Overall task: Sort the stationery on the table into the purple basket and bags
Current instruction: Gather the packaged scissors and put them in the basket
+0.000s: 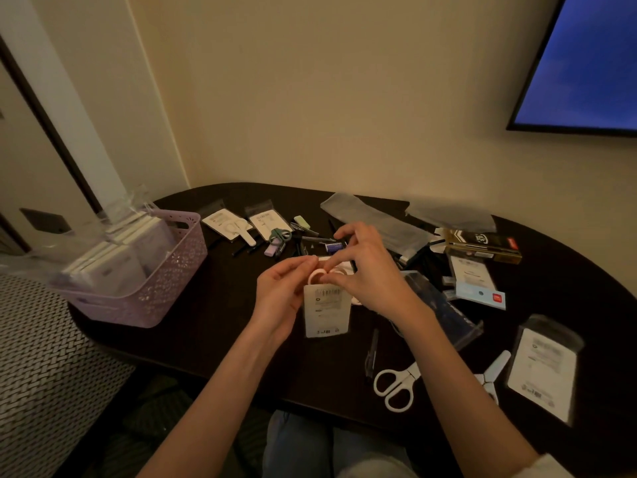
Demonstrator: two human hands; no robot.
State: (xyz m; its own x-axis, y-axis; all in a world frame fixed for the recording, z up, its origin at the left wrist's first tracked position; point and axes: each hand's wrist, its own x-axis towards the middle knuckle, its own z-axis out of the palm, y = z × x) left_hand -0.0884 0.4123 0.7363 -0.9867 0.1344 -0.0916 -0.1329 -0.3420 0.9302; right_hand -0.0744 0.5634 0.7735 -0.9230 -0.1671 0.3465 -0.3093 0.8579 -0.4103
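Over the middle of the dark table I hold a small clear bag with a white label card (326,310). My left hand (281,293) pinches the bag's top left edge. My right hand (367,270) grips the top right, fingers at the pink handles of scissors (319,276) sticking out of the bag's mouth. The purple basket (151,288) stands at the table's left end, filled with bagged packs. White scissors (396,382) lie loose near the front edge, right of my arms.
Bagged scissors (229,224), green scissors (279,234), pens and erasers lie at the back. Empty clear bags (375,219), a black-and-gold box (482,244), labelled bags (543,369) and a black pen (372,351) lie to the right. A woven seat is at left, a screen on the wall.
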